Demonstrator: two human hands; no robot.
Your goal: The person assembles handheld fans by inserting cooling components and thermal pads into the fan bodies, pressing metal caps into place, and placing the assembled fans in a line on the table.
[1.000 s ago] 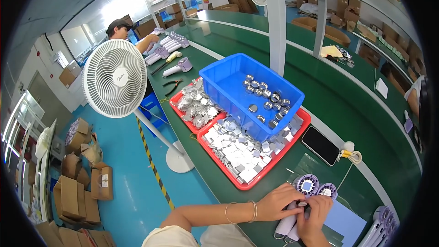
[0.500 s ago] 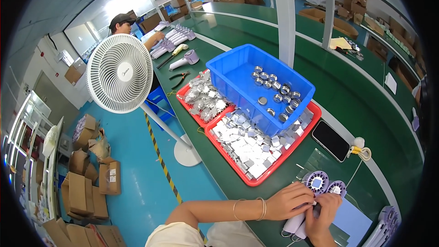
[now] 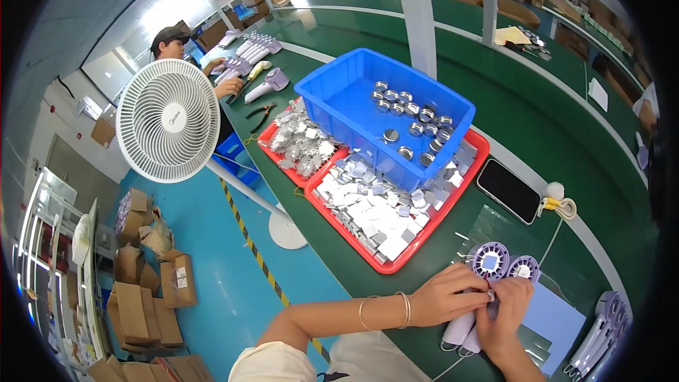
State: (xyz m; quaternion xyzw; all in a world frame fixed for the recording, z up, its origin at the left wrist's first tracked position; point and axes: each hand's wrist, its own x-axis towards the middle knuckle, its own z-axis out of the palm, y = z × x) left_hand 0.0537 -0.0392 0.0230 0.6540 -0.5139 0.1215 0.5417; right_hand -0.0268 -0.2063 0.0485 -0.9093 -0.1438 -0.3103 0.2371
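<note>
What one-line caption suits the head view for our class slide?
Left hand and right hand close together over lilac devices, near a blue bin and red tray.

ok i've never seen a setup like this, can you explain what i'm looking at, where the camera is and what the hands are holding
There is no robot here. The left hand and right hand belong to the person wearing the camera. It sits on their head and looks down through a wide fisheye lens, which is why straight edges bend.

On the green table are a red tray of small silvery squares, a blue bin with round metal pieces, and a phone.

Close to the hands lie two pale purple devices with round heads. Both hands' fingers meet at a small pale piece; it is too hidden to say what it is.
</note>
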